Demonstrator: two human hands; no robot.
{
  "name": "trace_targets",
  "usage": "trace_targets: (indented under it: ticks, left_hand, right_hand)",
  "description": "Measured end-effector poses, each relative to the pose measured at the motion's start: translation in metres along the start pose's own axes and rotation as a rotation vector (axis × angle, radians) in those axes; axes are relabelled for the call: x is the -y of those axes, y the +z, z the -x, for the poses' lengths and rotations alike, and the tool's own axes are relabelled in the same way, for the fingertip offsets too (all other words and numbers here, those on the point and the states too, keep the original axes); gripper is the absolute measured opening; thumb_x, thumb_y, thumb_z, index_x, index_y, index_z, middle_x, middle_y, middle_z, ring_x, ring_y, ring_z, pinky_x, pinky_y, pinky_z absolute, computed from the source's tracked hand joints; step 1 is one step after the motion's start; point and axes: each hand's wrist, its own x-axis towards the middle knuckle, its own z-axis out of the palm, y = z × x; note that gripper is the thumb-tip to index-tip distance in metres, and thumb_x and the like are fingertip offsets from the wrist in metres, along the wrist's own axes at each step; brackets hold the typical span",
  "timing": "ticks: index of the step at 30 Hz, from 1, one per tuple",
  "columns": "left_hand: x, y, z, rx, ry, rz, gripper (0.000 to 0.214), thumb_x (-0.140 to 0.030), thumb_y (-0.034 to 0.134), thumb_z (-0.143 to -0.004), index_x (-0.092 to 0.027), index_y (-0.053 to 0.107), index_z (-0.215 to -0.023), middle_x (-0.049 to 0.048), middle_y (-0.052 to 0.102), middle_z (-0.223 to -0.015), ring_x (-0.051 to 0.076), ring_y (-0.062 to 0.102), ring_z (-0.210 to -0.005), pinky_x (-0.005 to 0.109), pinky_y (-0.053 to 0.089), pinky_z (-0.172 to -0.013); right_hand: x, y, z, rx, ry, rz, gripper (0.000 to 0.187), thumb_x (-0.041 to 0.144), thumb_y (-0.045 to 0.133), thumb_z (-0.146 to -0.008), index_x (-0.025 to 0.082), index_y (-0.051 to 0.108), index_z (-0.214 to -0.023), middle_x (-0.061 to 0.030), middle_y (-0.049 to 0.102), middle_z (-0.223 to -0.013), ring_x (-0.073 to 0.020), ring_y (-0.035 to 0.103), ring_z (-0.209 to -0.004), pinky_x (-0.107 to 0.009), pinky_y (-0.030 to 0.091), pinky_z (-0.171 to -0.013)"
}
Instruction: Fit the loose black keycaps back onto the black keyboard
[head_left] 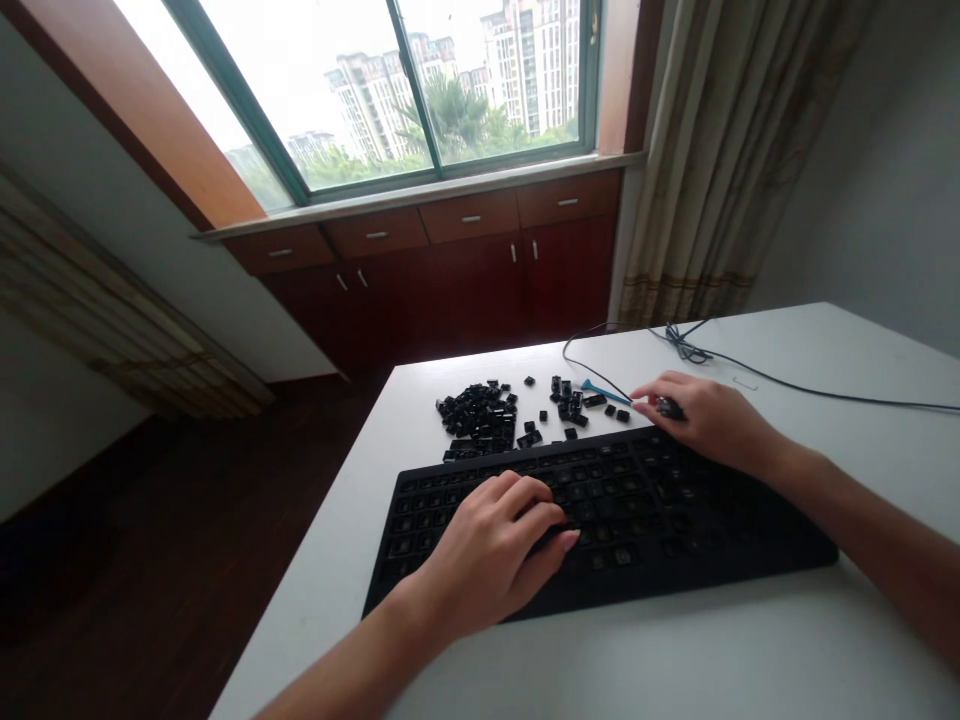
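Observation:
A black keyboard (630,575) lies on the white table with many of its keycaps off, baring the sockets. My left hand (495,540) rests over its middle, fingers curled in toward the thumb; whatever is between them is hidden. Beyond the keyboard's back edge, my right hand (705,415) is closed around a small dark, shiny thing (670,408) that I cannot name. Just left of those fingertips lies a slim blue tool (606,391). Loose black keycaps (476,412) are heaped behind the keyboard, with several more (574,405) scattered toward my right hand.
The white table (315,600) has its left edge above a dark floor. A thin black cable (810,378) runs across the back right, partly coiled, near a small bent wire (745,383). Red-brown cabinets (450,290) stand under the window beyond.

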Motion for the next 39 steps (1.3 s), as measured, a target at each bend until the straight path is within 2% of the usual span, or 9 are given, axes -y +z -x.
trace_targets:
  ticks: [4, 7, 10, 13, 18, 22, 25, 30, 39]
  left_hand:
    - [-0.003, -0.006, -0.002, -0.046, 0.045, -0.093, 0.014, -0.027, 0.061, -0.095, -0.018, 0.069, -0.104, 0.0073, 0.069, -0.102, 0.019, 0.062, -0.089, 0.036, 0.054, -0.082]
    - [0.01, -0.022, -0.003, -0.114, 0.05, -0.194, 0.015, -0.029, 0.063, -0.094, -0.02, 0.069, -0.105, 0.0068, 0.069, -0.104, 0.019, 0.063, -0.092, 0.035, 0.053, -0.084]
    - [0.042, -0.045, 0.002, -0.264, -0.146, -0.291, 0.017, -0.032, 0.06, -0.096, -0.02, 0.07, -0.101, 0.0059, 0.07, -0.102, 0.018, 0.064, -0.095, 0.032, 0.053, -0.088]
    - [0.08, -0.062, 0.017, -0.386, -0.353, -0.365, 0.026, -0.037, 0.053, -0.098, -0.017, 0.07, -0.096, 0.0063, 0.069, -0.095, 0.016, 0.063, -0.08, 0.029, 0.053, -0.078]
    - [0.115, -0.066, 0.038, -0.45, -0.54, -0.421, 0.034, -0.041, 0.049, -0.098, -0.015, 0.071, -0.098, 0.0056, 0.068, -0.088, 0.014, 0.059, -0.067, 0.027, 0.048, -0.068]
    - [0.115, -0.063, 0.04, -0.395, -0.56, -0.43, 0.033, -0.043, 0.05, -0.098, -0.017, 0.071, -0.098, 0.0042, 0.068, -0.087, 0.013, 0.059, -0.066, 0.026, 0.048, -0.07]
    - [0.111, -0.065, 0.038, -0.353, -0.536, -0.433, 0.031, -0.043, 0.053, -0.097, -0.019, 0.072, -0.098, 0.0029, 0.067, -0.087, 0.014, 0.059, -0.068, 0.026, 0.048, -0.071]
    - [0.107, -0.068, 0.039, -0.327, -0.503, -0.472, 0.028, -0.042, 0.054, -0.098, -0.02, 0.071, -0.097, 0.0025, 0.067, -0.089, 0.014, 0.061, -0.069, 0.027, 0.049, -0.069]
    - [0.083, -0.066, 0.028, -0.263, -0.257, -0.463, 0.009, -0.028, 0.064, -0.093, -0.02, 0.069, -0.091, 0.0023, 0.069, -0.091, 0.017, 0.065, -0.079, 0.032, 0.05, -0.077]
  right_hand:
    - [-0.002, 0.003, -0.001, 0.03, 0.024, 0.041, 0.035, 0.049, 0.051, -0.096, 0.027, 0.074, -0.11, -0.0051, 0.075, -0.113, -0.0241, 0.07, -0.088, -0.034, 0.049, -0.071]
    - [-0.003, 0.004, -0.003, 0.03, 0.015, 0.051, 0.035, 0.05, 0.052, -0.096, 0.026, 0.075, -0.108, -0.0061, 0.076, -0.108, -0.0258, 0.07, -0.09, -0.034, 0.047, -0.07]
    - [-0.002, 0.005, -0.006, 0.033, -0.003, 0.066, 0.035, 0.05, 0.052, -0.095, 0.026, 0.075, -0.108, -0.0067, 0.077, -0.106, -0.0264, 0.07, -0.09, -0.033, 0.046, -0.067]
    - [-0.001, 0.007, -0.006, 0.02, -0.012, 0.077, 0.036, 0.049, 0.049, -0.097, 0.026, 0.074, -0.109, -0.0068, 0.076, -0.11, -0.0254, 0.069, -0.09, -0.033, 0.045, -0.067]
    - [0.0, 0.008, -0.001, 0.013, 0.003, 0.077, 0.04, 0.05, 0.044, -0.099, 0.026, 0.074, -0.108, -0.0068, 0.074, -0.113, -0.0243, 0.069, -0.087, -0.033, 0.044, -0.066]
    - [-0.001, 0.003, -0.008, 0.09, 0.002, 0.028, 0.042, 0.053, 0.045, -0.098, 0.025, 0.074, -0.109, -0.008, 0.074, -0.112, -0.0257, 0.069, -0.087, -0.034, 0.047, -0.069]
    - [-0.003, -0.004, -0.027, 0.234, -0.026, -0.03, 0.04, 0.057, 0.055, -0.092, 0.026, 0.075, -0.107, -0.0076, 0.077, -0.098, -0.026, 0.07, -0.084, -0.034, 0.049, -0.07]
    - [-0.002, -0.013, -0.062, 0.484, -0.03, -0.064, 0.039, 0.059, 0.072, -0.078, 0.027, 0.077, -0.099, -0.0049, 0.077, -0.083, -0.0231, 0.07, -0.071, -0.029, 0.047, -0.058]
    - [0.021, -0.01, -0.076, 0.618, 0.106, 0.025, 0.032, 0.044, 0.072, -0.078, 0.023, 0.074, -0.102, -0.008, 0.075, -0.085, -0.024, 0.069, -0.075, -0.028, 0.044, -0.059]
